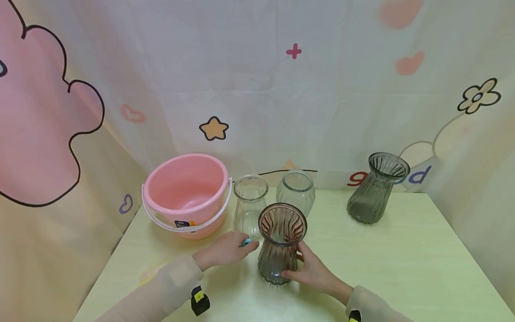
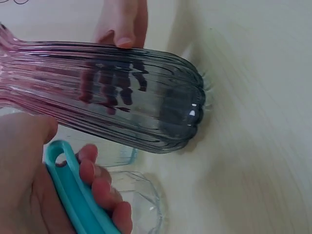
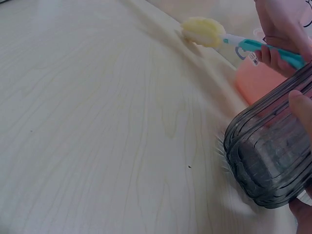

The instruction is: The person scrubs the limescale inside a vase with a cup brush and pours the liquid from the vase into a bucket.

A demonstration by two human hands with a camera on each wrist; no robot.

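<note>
My right hand (image 1: 315,270) grips a ribbed glass vase (image 1: 279,255), pinkish at its flared rim and grey toward its scalloped base. The thumb lies on the near side, and the fingers show through the glass in the left wrist view. Just left of the vase, my left hand (image 1: 227,249) holds a sponge bottle brush by its teal handle (image 2: 78,195). The brush's yellow sponge head (image 3: 202,31) points away from the vase in the right wrist view; in the head view, the left forearm mostly hides it.
A pink bucket (image 1: 217,203) with a white handle stands at the back left. Two clear glass vases, one flared (image 1: 245,212) and one rounded (image 1: 295,192), stand behind the held one. A grey ribbed vase (image 1: 370,197) stands at the back right, before a printed curtain (image 1: 257,112).
</note>
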